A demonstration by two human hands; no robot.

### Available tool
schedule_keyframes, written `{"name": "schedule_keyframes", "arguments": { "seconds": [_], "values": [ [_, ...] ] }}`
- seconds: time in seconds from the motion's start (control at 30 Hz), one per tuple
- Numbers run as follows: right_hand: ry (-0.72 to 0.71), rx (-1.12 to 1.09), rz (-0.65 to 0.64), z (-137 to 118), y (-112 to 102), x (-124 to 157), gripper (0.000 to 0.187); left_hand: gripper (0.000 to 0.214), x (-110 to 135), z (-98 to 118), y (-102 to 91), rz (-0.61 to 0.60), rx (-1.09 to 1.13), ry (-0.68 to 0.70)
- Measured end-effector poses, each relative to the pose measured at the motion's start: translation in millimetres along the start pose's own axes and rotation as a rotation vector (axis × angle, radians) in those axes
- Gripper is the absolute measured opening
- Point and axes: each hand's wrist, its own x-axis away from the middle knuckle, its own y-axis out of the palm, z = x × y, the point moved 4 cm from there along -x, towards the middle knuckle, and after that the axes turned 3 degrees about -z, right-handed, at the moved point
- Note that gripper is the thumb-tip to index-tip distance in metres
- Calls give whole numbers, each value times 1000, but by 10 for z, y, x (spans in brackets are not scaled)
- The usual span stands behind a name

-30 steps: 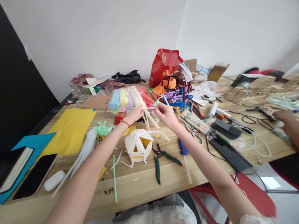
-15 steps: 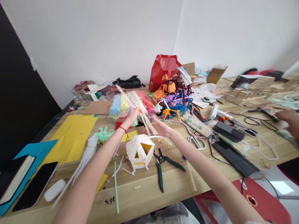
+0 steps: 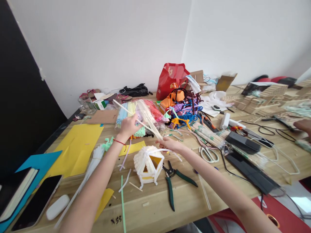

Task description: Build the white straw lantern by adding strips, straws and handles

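Note:
My left hand (image 3: 128,126) is closed on a white straw (image 3: 136,120) that slants up to the left, drawn from the bag of coloured straws (image 3: 139,114) behind it. My right hand (image 3: 167,143) lies low with fingers stretched out, resting at the top of the small white straw house (image 3: 148,163) and touching a bent white straw on its roof. Green-handled pliers (image 3: 173,179) lie just right of the house.
Yellow paper (image 3: 75,145), a blue folder (image 3: 31,168), a phone (image 3: 36,200) and a white case (image 3: 57,206) lie at left. Pipe cleaners (image 3: 182,111), a red bag (image 3: 170,79), scissors (image 3: 209,154), black devices and cables fill the right. Another person's hand (image 3: 303,124) shows at far right.
My left hand has pulled a white straw out of the bag and lifted it. My right hand let go, dropped towards the straw house and opened.

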Motion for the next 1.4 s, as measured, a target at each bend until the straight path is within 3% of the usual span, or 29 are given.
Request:
{"name": "schedule_keyframes", "arguments": {
  "seconds": [0.07, 0.13, 0.37, 0.53, 0.67, 0.83, 1.0, 1.13, 1.27, 1.4],
  "values": [
    [-13, 8, 3, -14, 19, -21, 17, 36, 3, 69, 165, -218, -188, 78],
    [-30, 9, -1, -39, 44, -47, 21, 36, -26, 99, 271, -296, -240, 82],
    [-84, 11, 3, -151, 56, -251, 30, 24, -201, -26, 414, -304, -188, -30],
    [-139, 71, 45, -359, 121, -514, 32, 22, -238, -120, 448, -201, -64, -115],
    [-215, 169, 160, -507, 222, -617, 24, 27, -192, -209, 321, -4, 69, -209],
    [-297, 363, 352, -415, 232, -420, 5, 30, 6, -350, -57, 270, 225, -292],
    [-328, 565, 472, -367, 235, -339, 28, 33, 282, -332, -372, 408, 352, -343],
    [-291, 651, 505, -475, 295, -465, 26, 36, 512, -119, -490, 412, 538, -357],
    [-257, 671, 484, -516, 349, -498, 15, 35, 777, 126, -516, 274, 418, -318],
    [-210, 639, 449, -458, 356, -508, 27, 31, 1112, 125, -455, 166, 307, -297]
  ]
}}
